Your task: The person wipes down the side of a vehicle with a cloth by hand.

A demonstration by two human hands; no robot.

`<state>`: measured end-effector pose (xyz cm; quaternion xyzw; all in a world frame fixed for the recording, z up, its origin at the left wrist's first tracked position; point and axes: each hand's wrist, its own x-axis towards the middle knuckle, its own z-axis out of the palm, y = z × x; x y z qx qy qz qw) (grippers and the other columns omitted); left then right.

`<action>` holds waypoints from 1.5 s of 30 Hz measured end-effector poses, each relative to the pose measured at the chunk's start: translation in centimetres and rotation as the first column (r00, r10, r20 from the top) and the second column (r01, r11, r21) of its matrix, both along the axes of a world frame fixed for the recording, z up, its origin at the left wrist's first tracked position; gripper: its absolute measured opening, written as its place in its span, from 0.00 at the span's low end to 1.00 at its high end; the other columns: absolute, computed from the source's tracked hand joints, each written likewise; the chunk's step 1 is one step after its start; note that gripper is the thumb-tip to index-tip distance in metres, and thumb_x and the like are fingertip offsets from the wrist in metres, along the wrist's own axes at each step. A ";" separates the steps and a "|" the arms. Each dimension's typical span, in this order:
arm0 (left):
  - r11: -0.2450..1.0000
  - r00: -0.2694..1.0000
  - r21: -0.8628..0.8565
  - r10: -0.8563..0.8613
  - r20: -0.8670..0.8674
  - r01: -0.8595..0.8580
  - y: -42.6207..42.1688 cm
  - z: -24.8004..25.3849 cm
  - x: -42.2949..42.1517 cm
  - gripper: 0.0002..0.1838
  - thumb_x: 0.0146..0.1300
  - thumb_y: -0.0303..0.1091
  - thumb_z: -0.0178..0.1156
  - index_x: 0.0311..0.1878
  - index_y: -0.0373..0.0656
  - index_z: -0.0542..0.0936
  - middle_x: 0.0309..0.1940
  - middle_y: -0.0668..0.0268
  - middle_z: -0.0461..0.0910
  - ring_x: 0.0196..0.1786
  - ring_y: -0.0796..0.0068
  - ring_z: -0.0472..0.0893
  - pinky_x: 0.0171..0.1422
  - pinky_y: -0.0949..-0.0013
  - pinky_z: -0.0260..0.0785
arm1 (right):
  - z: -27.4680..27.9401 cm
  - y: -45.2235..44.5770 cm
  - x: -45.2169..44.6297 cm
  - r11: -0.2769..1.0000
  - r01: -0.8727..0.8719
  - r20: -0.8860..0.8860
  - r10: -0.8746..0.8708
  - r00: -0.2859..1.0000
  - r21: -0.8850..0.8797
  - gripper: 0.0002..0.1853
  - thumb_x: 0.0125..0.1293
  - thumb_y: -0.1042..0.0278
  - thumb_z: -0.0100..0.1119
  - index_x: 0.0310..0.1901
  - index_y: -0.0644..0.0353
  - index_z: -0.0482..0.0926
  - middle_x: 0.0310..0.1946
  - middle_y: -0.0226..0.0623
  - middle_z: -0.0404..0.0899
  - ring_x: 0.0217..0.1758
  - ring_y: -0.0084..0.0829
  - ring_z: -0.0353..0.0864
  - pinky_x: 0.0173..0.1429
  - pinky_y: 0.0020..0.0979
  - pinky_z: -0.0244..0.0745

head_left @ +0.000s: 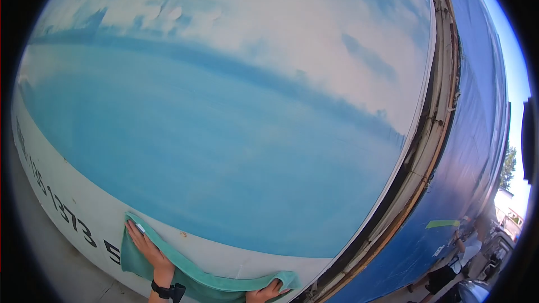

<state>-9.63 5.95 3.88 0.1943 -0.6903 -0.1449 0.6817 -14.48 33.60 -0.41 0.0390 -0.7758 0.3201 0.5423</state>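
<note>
Along the white lower band (219, 255), press the green cloth (210, 286) evenly; left hand (150, 251) fingers extended flat, right hand (266, 292) closure cannot be determined.

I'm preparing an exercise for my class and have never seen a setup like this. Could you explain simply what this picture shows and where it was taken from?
There is no machine here, just a person's two bare hands. The single picture comes from a camera worn on that person's head, looking forward and down; the view is round with black corners.

Most of it is a large panel with blue and cloud-like white areas, and black digits along its pale lower strip. The left hand, with a dark band at its wrist, lies flat on a green cloth against that strip. The right hand is at the cloth's other end; how firmly it grips is unclear. On the far right, another person is beside a blue surface.
</note>
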 end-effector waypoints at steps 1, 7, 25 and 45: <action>1.000 1.000 -0.013 -0.004 0.005 0.004 0.0 -0.3 0.1 0.36 0.75 0.57 0.35 0.78 0.45 0.49 0.77 0.43 0.45 0.78 0.34 0.45 0.76 0.35 0.38 | -0.4 -0.4 0.1 1.000 0.023 -0.006 -0.023 1.000 0.014 0.26 0.66 0.54 0.50 0.50 0.76 0.74 0.41 0.61 0.74 0.51 0.67 0.69 0.71 0.65 0.40; 0.998 0.999 -0.055 -0.016 0.037 0.018 1.7 -0.5 0.4 0.39 0.73 0.60 0.38 0.79 0.50 0.44 0.78 0.44 0.41 0.78 0.35 0.43 0.76 0.34 0.38 | 8.3 -1.8 1.3 0.983 -0.054 -0.131 0.031 0.991 -0.178 0.25 0.68 0.60 0.47 0.54 0.78 0.71 0.45 0.64 0.69 0.46 0.64 0.67 0.64 0.54 0.54; 0.978 0.980 -0.133 -0.139 0.140 0.158 5.1 -5.6 0.6 0.38 0.75 0.52 0.42 0.79 0.45 0.43 0.78 0.43 0.38 0.78 0.35 0.41 0.77 0.35 0.35 | 7.4 -3.2 2.0 0.832 -0.275 -0.116 0.251 0.961 -0.481 0.23 0.57 0.77 0.51 0.56 0.72 0.75 0.47 0.58 0.74 0.58 0.64 0.65 0.69 0.63 0.49; 0.937 0.921 0.049 -0.349 0.174 0.346 7.4 -1.1 2.5 0.32 0.74 0.33 0.46 0.77 0.37 0.49 0.78 0.41 0.34 0.79 0.37 0.36 0.78 0.40 0.32 | 6.5 -5.0 4.4 0.946 -0.300 0.047 0.296 0.954 0.122 0.19 0.57 0.65 0.60 0.51 0.59 0.81 0.54 0.42 0.74 0.60 0.52 0.67 0.70 0.60 0.47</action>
